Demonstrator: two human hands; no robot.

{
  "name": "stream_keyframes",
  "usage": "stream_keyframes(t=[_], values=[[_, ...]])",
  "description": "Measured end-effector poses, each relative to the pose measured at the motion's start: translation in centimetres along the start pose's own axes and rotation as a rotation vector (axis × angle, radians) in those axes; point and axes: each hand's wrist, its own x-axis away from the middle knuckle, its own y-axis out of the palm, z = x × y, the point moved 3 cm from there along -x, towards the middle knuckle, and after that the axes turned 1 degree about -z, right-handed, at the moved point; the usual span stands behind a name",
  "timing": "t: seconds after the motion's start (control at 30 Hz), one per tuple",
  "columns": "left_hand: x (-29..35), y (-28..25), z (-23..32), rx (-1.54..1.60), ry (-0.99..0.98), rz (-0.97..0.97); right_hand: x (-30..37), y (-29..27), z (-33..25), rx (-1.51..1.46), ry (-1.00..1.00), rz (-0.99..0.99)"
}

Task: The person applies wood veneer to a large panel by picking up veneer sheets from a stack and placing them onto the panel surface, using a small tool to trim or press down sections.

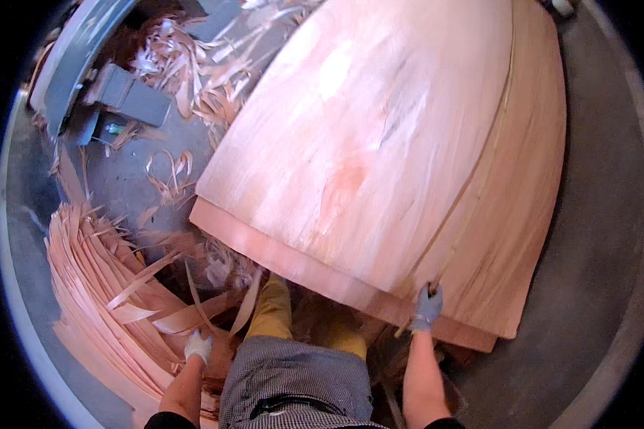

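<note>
A tall stack of large, pale pinkish wood veneer sheets (286, 171) spreads ahead of me, with a long narrow split or strip running down its right part. At its near edge is my right hand (428, 307) in a grey glove, closed round a thin stick-like thing; a yellowish end (402, 331) shows below the fist and a dark tip above it. My left hand (198, 347), in a whitish glove, hangs low beside a heap of torn veneer strips (96, 279). Its fingers look loosely apart, with nothing plainly in them.
Curled veneer shavings (186, 71) litter the grey floor (114, 179) at the far left. Near them are dark grey blocks (132, 96) and a blue-grey metal frame (75, 57). Loose strips lie around my yellowish trouser legs (272, 311). Grey floor borders the stack on the right.
</note>
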Motion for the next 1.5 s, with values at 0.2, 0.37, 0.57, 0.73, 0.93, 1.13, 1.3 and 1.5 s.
stream_keyframes(t=[0.2, 0.37, 0.57, 0.73, 0.93, 1.13, 1.3, 1.5], values=[[0.7, 11.3, -10.1, 0.149, -0.047, -0.174, 8.5, -6.0, -5.6, 0.010, -0.343, 0.271], [-0.4, 4.6, -5.4, 0.230, 0.135, -0.205, 11.7, -5.3, -8.5, -0.343, -0.347, 0.108], [-5.1, -7.2, -3.1, 0.740, 0.629, -0.114, 17.7, -2.3, -17.0, -0.389, 0.008, -0.111], [-11.6, -12.2, -7.4, 1.022, 0.689, 0.003, 23.9, 3.3, -26.0, -0.599, 0.058, -0.336], [-7.8, -19.5, -16.0, 0.803, 0.554, 0.228, 34.3, 10.1, -37.9, -0.787, -0.060, -0.303], [-13.4, -21.4, -17.8, 0.744, 0.700, 0.112, 39.2, 19.0, -50.6, -0.837, -0.300, -0.381], [-23.2, -29.6, -20.3, 0.892, 0.731, 0.121, 40.2, 28.6, -65.0, -0.886, -0.466, -0.532], [-27.6, -51.1, -24.0, 1.048, 0.799, 0.360, 51.8, 43.4, -81.6, -0.943, -0.532, -0.595]])
